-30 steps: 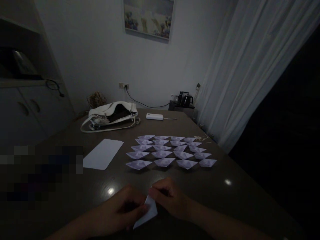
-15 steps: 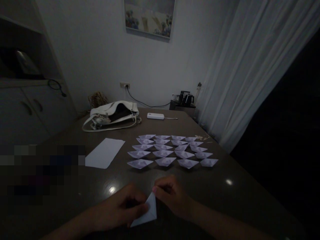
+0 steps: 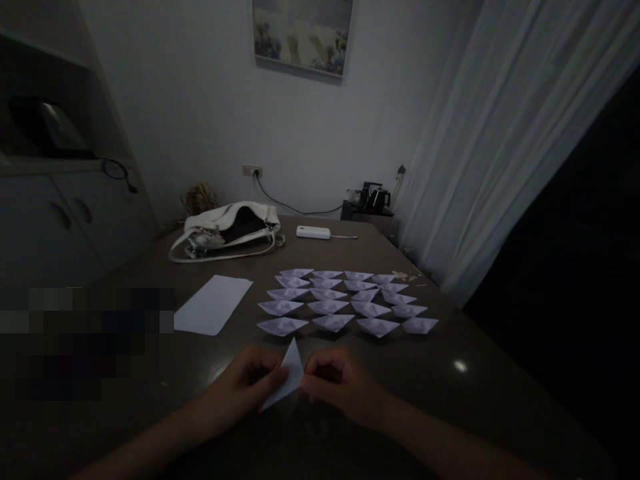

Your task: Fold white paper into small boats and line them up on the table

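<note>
My left hand point(image 3: 245, 390) and my right hand point(image 3: 336, 387) both pinch a folded white paper piece point(image 3: 289, 372) just above the dark table point(image 3: 475, 393), near its front edge. The paper stands up as a pointed shape between my fingers. Beyond my hands, several finished paper boats point(image 3: 345, 303) lie in neat rows on the table.
A flat white sheet point(image 3: 213, 305) lies left of the boats. Farther back sit a white handbag point(image 3: 227, 230) and a white power bank point(image 3: 313, 232) with a cable. A white curtain point(image 3: 500, 147) hangs at the right; cabinets point(image 3: 60, 220) stand at the left.
The folded paper has been lifted and turned from lying low between my hands to standing with its point up. Both hands shifted slightly forward.
</note>
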Tool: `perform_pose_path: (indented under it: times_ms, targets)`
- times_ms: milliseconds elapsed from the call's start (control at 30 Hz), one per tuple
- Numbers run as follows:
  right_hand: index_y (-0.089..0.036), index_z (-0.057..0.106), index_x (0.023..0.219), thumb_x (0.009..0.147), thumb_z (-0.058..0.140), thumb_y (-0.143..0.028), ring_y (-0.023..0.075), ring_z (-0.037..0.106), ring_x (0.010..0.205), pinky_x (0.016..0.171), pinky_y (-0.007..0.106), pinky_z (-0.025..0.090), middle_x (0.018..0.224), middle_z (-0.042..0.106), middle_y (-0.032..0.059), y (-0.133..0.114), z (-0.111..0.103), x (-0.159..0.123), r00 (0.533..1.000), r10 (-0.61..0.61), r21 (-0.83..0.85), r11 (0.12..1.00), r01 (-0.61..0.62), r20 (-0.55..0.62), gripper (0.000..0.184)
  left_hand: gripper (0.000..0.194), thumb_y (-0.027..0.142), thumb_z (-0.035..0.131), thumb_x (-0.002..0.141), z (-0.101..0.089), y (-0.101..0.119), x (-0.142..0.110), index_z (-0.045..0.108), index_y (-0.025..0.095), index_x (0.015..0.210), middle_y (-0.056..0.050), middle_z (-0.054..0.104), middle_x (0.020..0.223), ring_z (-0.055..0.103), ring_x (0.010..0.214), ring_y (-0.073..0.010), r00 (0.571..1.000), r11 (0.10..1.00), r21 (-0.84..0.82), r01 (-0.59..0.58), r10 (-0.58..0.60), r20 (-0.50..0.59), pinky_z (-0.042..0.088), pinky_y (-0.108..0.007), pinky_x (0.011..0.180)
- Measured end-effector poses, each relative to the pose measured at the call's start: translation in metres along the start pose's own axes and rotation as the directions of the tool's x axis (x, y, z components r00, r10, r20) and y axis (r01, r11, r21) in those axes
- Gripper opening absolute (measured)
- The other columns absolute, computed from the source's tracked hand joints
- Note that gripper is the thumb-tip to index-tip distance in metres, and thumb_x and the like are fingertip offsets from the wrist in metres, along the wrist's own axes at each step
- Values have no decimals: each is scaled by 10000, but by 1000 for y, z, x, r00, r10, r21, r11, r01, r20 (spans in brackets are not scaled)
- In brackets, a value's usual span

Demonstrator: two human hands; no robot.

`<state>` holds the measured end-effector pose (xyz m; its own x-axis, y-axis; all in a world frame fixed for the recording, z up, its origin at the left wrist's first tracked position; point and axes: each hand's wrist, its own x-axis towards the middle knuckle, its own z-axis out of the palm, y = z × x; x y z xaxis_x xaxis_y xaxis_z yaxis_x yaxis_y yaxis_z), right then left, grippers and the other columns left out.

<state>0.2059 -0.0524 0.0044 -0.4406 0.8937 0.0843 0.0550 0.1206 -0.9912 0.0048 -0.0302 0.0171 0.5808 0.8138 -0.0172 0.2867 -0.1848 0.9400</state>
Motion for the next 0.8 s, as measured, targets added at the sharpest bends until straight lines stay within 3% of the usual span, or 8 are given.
perform_pose_path:
  times_ms: [233,433,600,800]
  targets:
    - [-155,543,625,728,722,-475,70,448,497,488,190,333,587,548,-33,4,-3,3,1000,5,73,997,-4,-12,381,614,708,521,808,6,4,1,665,114,750,-13,581,639,485,517,-104,988,999,-34,25,-20,155,404,-196,487]
    - [-143,573,668,786,675,-452,65,412,482,466,185,305,568,507,-41,6,-1,3,999,12,62,998,-10,-32,346,578,680,511,837,5,9,-3,624,122,733,10,549,618,488,499,-95,997,998,22,-51,49,61,403,-190,485]
    - [-156,584,758,815,652,-433,75,460,501,472,186,337,612,530,-36,5,0,3,999,6,72,997,-2,-53,291,592,688,495,835,5,5,1,635,120,750,13,548,608,458,461,-86,995,999,-6,-35,35,98,372,-184,443]
    - [-170,539,684,813,646,-352,74,419,476,469,195,310,550,472,-56,3,-3,4,975,-35,1,999,36,-222,247,658,694,383,872,6,-3,5,633,116,680,30,473,472,439,426,-97,996,991,133,10,-22,91,321,-189,443]
